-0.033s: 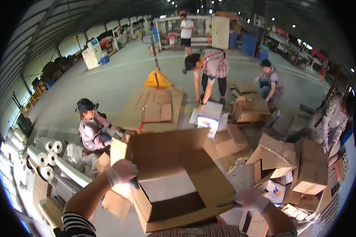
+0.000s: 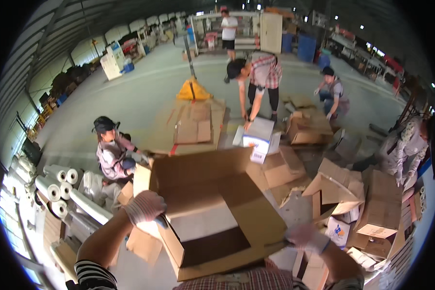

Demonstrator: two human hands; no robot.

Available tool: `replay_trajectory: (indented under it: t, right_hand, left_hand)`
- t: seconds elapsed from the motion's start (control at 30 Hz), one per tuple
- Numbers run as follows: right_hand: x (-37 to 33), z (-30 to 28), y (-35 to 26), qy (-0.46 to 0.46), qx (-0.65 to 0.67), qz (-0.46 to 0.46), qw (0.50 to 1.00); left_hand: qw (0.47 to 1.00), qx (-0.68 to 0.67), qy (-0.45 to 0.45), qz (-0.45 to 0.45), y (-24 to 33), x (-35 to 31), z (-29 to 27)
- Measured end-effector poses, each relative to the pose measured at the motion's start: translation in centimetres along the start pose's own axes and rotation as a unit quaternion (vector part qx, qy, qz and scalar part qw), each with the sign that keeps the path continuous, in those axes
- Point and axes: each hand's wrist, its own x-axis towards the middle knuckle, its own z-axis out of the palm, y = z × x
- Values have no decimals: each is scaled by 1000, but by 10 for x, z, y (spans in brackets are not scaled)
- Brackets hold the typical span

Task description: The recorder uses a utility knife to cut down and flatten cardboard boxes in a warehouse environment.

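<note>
A large brown cardboard box [image 2: 198, 174] is held up in front of me, with its open side toward me. Through it I see pale floor and a dark strip. My left hand [image 2: 146, 207], in a striped glove, is closed round the box's left edge. At the right corner my gloved right hand [image 2: 305, 237] is closed on the box's edge; its fingers are slightly blurred. Beyond the box, a bending person [image 2: 258, 77] reaches down to a white printed carton [image 2: 258, 133].
White rolls [image 2: 54, 192] lie at the left, near a crouching person [image 2: 113, 150]. Several opened boxes [image 2: 338, 186] are piled to the right. A yellow pallet jack [image 2: 193, 90] stands behind flattened cardboard [image 2: 193, 123]. Two more people, one crouching [image 2: 331, 92] and one bending [image 2: 406, 145], are at the right.
The held box sits slightly higher in view against my body, and both hands keep their hold. The rest of the scene has shifted only a little with my head.
</note>
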Motion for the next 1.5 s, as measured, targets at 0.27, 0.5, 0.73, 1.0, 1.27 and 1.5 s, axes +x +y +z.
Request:
replay_trajectory:
  t: [0.27,0.5,0.73,1.0,1.27,1.5]
  right_hand:
    - [255,-118,76,-377,164,-89,907]
    - [459,-83,-28,-145,-85,-505,846]
    - [614,-55,25,-158,-248,-313,903]
    - [702,-159,124,-155,-198,-329,910]
    - [838,-293,312,-59,-141,-394,906]
    - [922,-302,390,-4,-14,-421,907]
  left_hand:
    - [999,-28,0,43,-45,72,-108]
    - [998,-43,27,24,-125,118,-117]
    - [997,-67,28,-12,-231,120,-83]
    - [991,-98,-26,-88,-351,171,-48]
    - [965,-114,-57,-229,-464,263,23]
    - [928,-174,-161,-286,-490,326,1]
